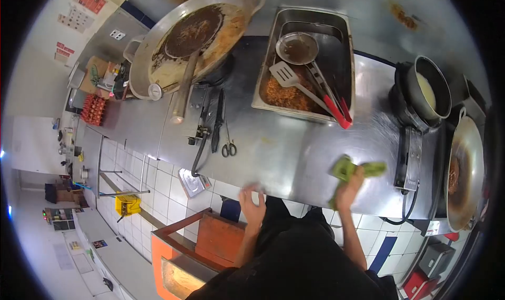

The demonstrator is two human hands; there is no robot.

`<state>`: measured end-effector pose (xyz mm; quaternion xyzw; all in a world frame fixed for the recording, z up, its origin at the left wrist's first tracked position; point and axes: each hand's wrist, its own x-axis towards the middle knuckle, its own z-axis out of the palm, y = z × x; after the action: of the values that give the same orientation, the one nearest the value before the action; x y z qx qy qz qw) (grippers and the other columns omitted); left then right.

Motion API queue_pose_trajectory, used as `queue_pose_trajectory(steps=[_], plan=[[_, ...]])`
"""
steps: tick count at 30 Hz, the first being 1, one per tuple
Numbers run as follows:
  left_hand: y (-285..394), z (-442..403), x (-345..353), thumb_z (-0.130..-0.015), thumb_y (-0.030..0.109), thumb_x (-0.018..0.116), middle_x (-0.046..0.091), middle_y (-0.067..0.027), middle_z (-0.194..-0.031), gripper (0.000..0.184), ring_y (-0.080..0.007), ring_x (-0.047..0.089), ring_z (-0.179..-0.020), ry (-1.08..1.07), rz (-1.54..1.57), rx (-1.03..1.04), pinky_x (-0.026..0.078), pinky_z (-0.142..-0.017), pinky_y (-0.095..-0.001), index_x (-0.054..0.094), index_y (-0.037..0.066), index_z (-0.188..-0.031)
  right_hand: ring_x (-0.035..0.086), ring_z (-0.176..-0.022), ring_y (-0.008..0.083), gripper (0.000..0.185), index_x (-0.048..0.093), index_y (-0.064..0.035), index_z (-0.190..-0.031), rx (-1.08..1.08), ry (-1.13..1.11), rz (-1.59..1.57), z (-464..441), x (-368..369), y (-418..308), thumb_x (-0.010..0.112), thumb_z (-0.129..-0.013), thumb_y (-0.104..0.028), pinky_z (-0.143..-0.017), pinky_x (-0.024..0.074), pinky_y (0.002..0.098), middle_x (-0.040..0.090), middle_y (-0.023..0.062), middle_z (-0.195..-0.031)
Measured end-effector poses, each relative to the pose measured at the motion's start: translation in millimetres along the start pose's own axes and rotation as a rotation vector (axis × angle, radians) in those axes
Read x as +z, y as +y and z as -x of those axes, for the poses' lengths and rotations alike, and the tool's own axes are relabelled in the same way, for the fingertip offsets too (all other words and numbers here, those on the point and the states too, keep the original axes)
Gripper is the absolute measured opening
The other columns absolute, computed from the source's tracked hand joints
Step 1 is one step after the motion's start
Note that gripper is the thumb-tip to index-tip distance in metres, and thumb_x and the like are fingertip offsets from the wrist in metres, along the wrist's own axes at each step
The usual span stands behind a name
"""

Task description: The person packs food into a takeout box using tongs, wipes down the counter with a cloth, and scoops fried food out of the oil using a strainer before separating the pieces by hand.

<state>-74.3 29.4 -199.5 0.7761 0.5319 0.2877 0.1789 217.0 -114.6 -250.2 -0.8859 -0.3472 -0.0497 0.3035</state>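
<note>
In front of the metal tray, the right hand is squeezing a green cloth, probably soft and light, round its easy-to-grab middle. The left hand is curving its fingers loosely, empty.

Cloth: green textile, matt, rumpled, soft-looking; weave lost to blur
Worktop: sheet metal, smooth, glossy under the light, faintly smudged
Tray: thin metal, shiny rim, dark greasy-looking inner walls
Spatula: metal blade, smooth, satin
Tongs: metal, red grips, plastic or rubber, can't tell which
Big pan, upper left: pale metal, dull rim, oily gloss inside
Strainer handle: smooth, wood or metal, can't tell
Wok, far right: shiny metal, brown-stained
Scissors: dark handles, matt, plastic-looking
Bucket: yellow plastic, smooth
Orange cabinet: painted-looking panels, low sheen
Floor: pale tile, smooth, slight gloss
Wall notices: paper-looking, flat
Clothing: black cloth, matt
</note>
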Motion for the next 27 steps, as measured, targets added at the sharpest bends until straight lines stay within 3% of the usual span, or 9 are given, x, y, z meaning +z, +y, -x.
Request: queue_pose_trajectory(steps=[4, 9, 12, 15, 17, 18, 22, 25, 27], plan=[[-25.4, -129.0, -1.4, -0.080, 0.026, 0.071, 0.051, -0.0124, -0.131, 0.041, -0.0358, 0.046, -0.120, 0.215, -0.283, 0.008, 0.033, -0.100, -0.0527, 0.062, 0.011, -0.117, 0.029, -0.139, 0.0454, 0.048, 0.049, 0.0064, -0.128, -0.308, -0.234, -0.087, -49.4, 114.7, -135.3, 0.050, -0.081, 0.000, -0.117, 0.0210, 0.0515, 0.032, 0.0246, -0.151], [-122.4, -199.2, -2.8, -0.078, 0.022, 0.068, 0.055, -0.0112, -0.126, 0.043, -0.0340, 0.048, -0.115, -0.014, -0.409, 0.041, 0.036, -0.095, -0.0470, 0.062, 0.014, -0.120, 0.031, -0.139, 0.0434, 0.041, 0.055, 0.0040, -0.120, -0.583, -0.387, -0.030, -86.1, 230.4, -269.6, 0.059, -0.080, -0.007, -0.116, 0.0283, 0.0456, 0.027, 0.0191, -0.155], [-140.1, -208.6, -14.4, -0.080, 0.017, 0.062, 0.056, -0.0088, -0.124, 0.037, -0.0313, 0.052, -0.112, -0.104, -0.421, 0.102, 0.037, -0.095, -0.0434, 0.064, 0.013, -0.117, 0.036, -0.138, 0.0370, 0.043, 0.056, -0.0008, -0.119, -0.688, -0.470, -0.217, -83.6, 241.8, -323.5, 0.063, -0.076, -0.006, -0.114, 0.0327, 0.0416, 0.032, 0.0157, -0.154], [-116.5, -201.9, -36.4, -0.077, 0.002, 0.057, 0.056, -0.0146, -0.121, 0.037, -0.0344, 0.053, -0.112, -0.061, -0.213, -0.065, 0.042, -0.095, -0.0435, 0.062, 0.005, -0.113, 0.036, -0.139, 0.0313, 0.043, 0.057, -0.0046, -0.119, -0.768, -0.579, -0.318, -49.3, 224.0, -314.5, 0.061, -0.077, -0.006, -0.114, 0.0323, 0.0404, 0.038, 0.0115, -0.151], [-118.4, -196.4, -41.8, -0.076, -0.006, 0.053, 0.056, -0.0173, -0.114, 0.036, -0.0339, 0.056, -0.106, 0.003, 0.049, -0.122, 0.047, -0.090, -0.0404, 0.060, 0.000, -0.111, 0.036, -0.140, 0.0286, 0.051, 0.055, -0.0051, -0.126, -0.619, -0.838, -0.515, -7.8, 191.0, -276.1, 0.058, -0.075, -0.003, -0.116, 0.0302, 0.0400, 0.035, 0.0101, -0.153], [-133.6, -188.2, -38.1, -0.076, -0.008, 0.051, 0.056, -0.0180, -0.111, 0.035, -0.0328, 0.058, -0.102, 0.090, 0.159, -0.080, 0.049, -0.086, -0.0382, 0.059, -0.002, -0.110, 0.036, -0.140, 0.0287, 0.053, 0.055, -0.0062, -0.126, -0.782, -0.728, -0.460, -4.3, 150.4, -254.2, 0.056, -0.074, -0.002, -0.117, 0.0283, 0.0425, 0.036, 0.0092, -0.153], [-127.4, -170.5, -53.9, -0.080, -0.008, 0.048, 0.057, -0.0148, -0.106, 0.028, -0.0272, 0.059, -0.094, -0.005, 0.105, 0.002, 0.049, -0.076, -0.0361, 0.059, -0.001, -0.106, 0.028, -0.145, 0.0263, 0.052, 0.057, -0.0082, -0.123, -0.789, -0.709, -0.264, -13.3, 111.5, -172.6, 0.062, -0.071, -0.009, -0.120, 0.0218, 0.0460, 0.036, 0.0080, -0.153], [-118.7, -158.4, -56.9, -0.083, -0.005, 0.049, 0.058, -0.0173, -0.107, 0.027, -0.0321, 0.059, -0.094, -0.126, 0.159, 0.008, 0.048, -0.076, -0.0394, 0.059, -0.001, -0.109, 0.035, -0.140, 0.0294, 0.053, 0.058, -0.0111, -0.123, -0.479, -0.408, -0.181, -82.9, 131.1, -196.5, 0.064, -0.071, -0.010, -0.115, 0.0310, 0.0454, 0.040, 0.0076, -0.150], [-104.7, -149.4, -51.8, -0.084, -0.005, 0.049, 0.059, -0.0170, -0.106, 0.026, -0.0312, 0.059, -0.094, -0.147, 0.157, 0.023, 0.048, -0.076, -0.0384, 0.058, -0.001, -0.108, 0.035, -0.140, 0.0292, 0.050, 0.059, -0.0096, -0.123, -0.338, -0.455, -0.184, -83.3, 174.5, -222.1, 0.064, -0.074, -0.011, -0.116, 0.0295, 0.0408, 0.042, 0.0061, -0.148]])
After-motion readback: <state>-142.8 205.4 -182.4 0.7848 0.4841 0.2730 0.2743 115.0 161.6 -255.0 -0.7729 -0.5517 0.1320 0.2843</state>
